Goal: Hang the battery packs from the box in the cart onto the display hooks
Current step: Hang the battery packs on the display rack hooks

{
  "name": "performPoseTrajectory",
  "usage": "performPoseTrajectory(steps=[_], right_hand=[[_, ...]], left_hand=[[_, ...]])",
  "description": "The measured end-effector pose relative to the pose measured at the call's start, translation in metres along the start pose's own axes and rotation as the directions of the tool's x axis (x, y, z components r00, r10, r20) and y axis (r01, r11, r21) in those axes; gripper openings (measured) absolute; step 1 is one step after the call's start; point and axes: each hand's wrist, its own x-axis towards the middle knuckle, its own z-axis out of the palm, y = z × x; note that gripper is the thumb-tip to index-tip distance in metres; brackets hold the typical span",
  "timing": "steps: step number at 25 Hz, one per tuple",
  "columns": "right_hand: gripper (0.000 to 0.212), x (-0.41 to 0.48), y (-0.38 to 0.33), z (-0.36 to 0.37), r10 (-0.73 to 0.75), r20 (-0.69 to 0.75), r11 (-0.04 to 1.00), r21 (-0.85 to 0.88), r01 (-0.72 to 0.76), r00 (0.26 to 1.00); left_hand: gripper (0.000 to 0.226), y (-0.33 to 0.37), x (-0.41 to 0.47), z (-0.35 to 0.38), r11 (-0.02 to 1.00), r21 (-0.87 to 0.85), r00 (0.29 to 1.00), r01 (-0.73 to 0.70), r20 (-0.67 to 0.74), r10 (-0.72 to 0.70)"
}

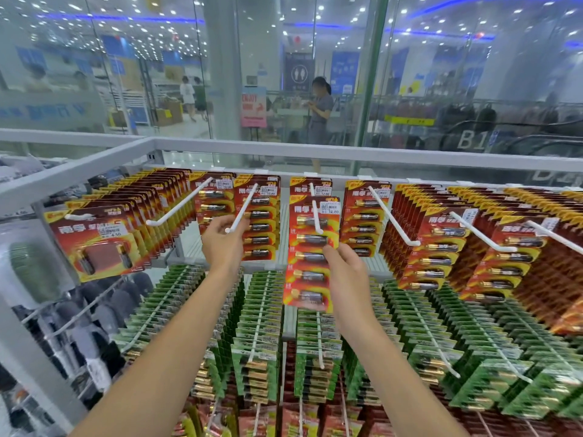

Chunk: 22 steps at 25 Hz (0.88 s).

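A right hand [347, 272] pinches the right edge of a battery pack [307, 257] at centre frame, fingers curled onto the card, which is threaded on a white display hook [316, 212] partway along its length. The pack is a long red card with a column of five batteries, a yellow corner flash and a price sticker; its lower end is blurred. Left of it, a left hand [220, 242] curls its fingers at the tip of the neighbouring hook [244, 205]; whether it grips anything cannot be told. Rows of matching red packs [441, 247] crowd the hooks on both sides, green packs [262, 326] fill the tier below, and a white rail [315, 154] and glass wall [126, 74] run across the top.
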Motion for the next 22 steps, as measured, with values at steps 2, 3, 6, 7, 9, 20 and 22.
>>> performPoseTrajectory(steps=[2, 3, 6, 7, 9, 20, 22], right_hand=[[0.022, 0.038, 0.005, 0.007, -0.044, -0.043, 0.998, -0.039, 0.042, 0.998], [0.023, 0.056, 0.009, 0.009, -0.065, -0.055, 0.997, -0.049, 0.062, 0.996], [0.024, 0.092, 0.016, 0.009, -0.128, -0.096, 0.989, -0.087, 0.12, 0.987], [0.025, 0.098, 0.019, 0.009, -0.139, -0.102, 0.986, -0.105, 0.128, 0.985], [0.028, 0.106, 0.024, 0.007, -0.14, -0.095, 0.984, -0.125, 0.128, 0.986], [0.031, 0.052, 0.043, -0.045, -0.178, -0.152, 0.957, -0.258, 0.135, 0.972], [0.03, 0.02, 0.049, -0.067, -0.16, -0.159, 0.962, -0.245, 0.118, 0.974]], left_hand=[[0.014, 0.0, -0.002, 0.002, 1.0, -0.021, 0.999, -0.017, -0.034, 0.016], [0.013, -0.002, -0.002, 0.002, 1.0, -0.025, 0.999, -0.016, -0.052, 0.014], [0.01, -0.002, -0.005, 0.004, 0.998, -0.056, 0.996, 0.005, -0.086, -0.01], [0.009, -0.001, -0.007, 0.004, 0.998, -0.063, 0.996, 0.004, -0.091, -0.01], [0.007, -0.004, -0.007, 0.005, 0.998, -0.058, 0.996, -0.011, -0.092, 0.006], [0.02, -0.027, -0.069, -0.033, 0.997, -0.082, 0.993, -0.002, 0.119, 0.012], [0.023, -0.032, -0.102, -0.036, 0.993, -0.094, 0.975, 0.065, 0.217, -0.043]])
